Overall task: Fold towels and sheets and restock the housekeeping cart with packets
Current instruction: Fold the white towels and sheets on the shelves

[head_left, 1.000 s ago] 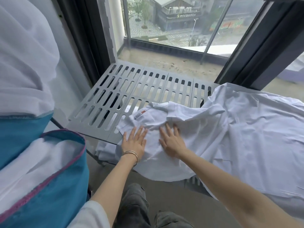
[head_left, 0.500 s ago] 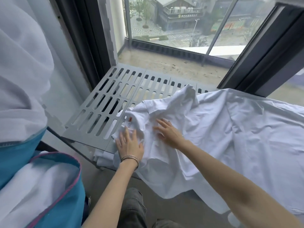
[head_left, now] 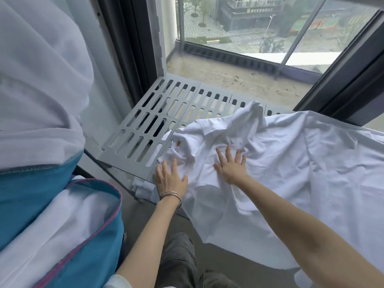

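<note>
Pressing the white sheet (head_left: 280, 163) flat with our left hand (head_left: 170, 178) and right hand (head_left: 230, 166) spread wide, we may let its hanging edge slide off the slotted bench (head_left: 145, 129).

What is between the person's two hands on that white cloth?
In the head view, only rumpled white sheet lies between the left hand and right hand; both press flat on it.

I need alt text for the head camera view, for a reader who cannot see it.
Two hands, left hand and right hand, press flat with straight fingers on a crumpled white sheet spread over a grey slotted rack beside a window. At the left stands a blue laundry bag holding white linen.
</note>
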